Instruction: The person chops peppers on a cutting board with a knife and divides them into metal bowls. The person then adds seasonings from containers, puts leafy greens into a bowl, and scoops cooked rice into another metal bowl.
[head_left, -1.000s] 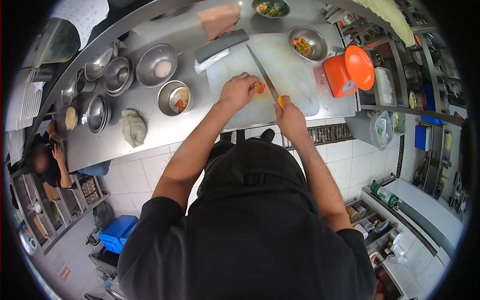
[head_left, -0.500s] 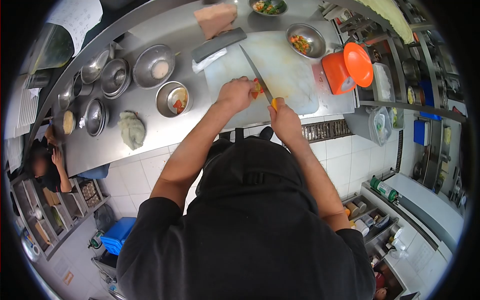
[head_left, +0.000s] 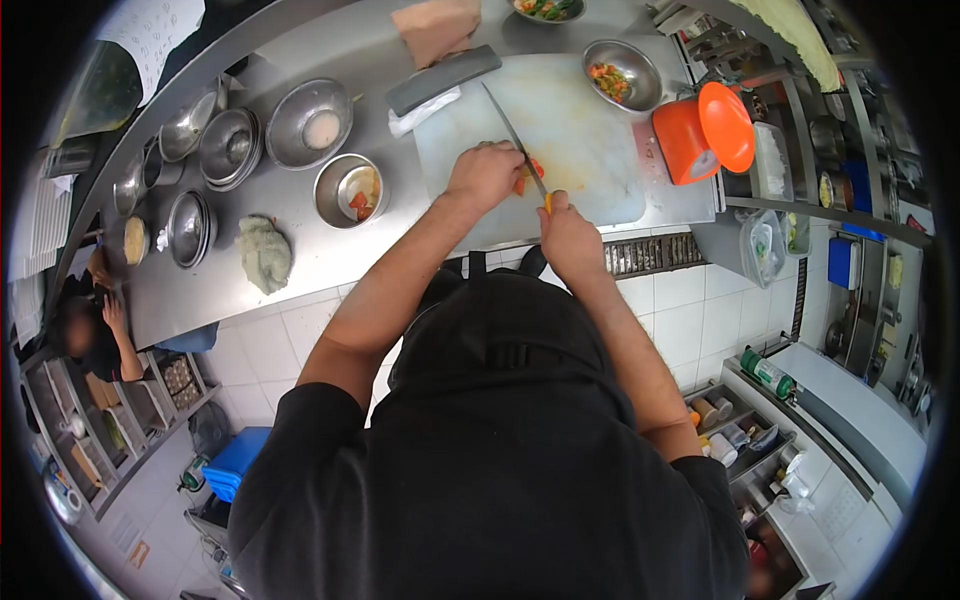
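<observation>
My right hand (head_left: 572, 240) is closed around the yellow handle of a long kitchen knife (head_left: 513, 127). The blade points away to the upper left and lies across red pieces that look like tomato (head_left: 520, 186), with some red on its right side too. Curled fingers of my left hand (head_left: 487, 172) press on these pieces, right beside the blade; part of the tomato is hidden under them. Beneath both lies a pale cutting board (head_left: 585, 125), wet and stained yellowish near the knife.
Left of the board stand a steel pot (head_left: 328, 203) with red scraps, a steel bowl (head_left: 290, 108), stacked bowls and a crumpled cloth (head_left: 264, 255). A bowl of diced vegetables (head_left: 622, 95) and an orange scale (head_left: 684, 140) are at right. Another person (head_left: 98, 325) is at far left.
My left hand has shifted slightly, its fingers now closer against the blade. Red tomato now shows on both sides of the knife. The whole view has shifted a little.
</observation>
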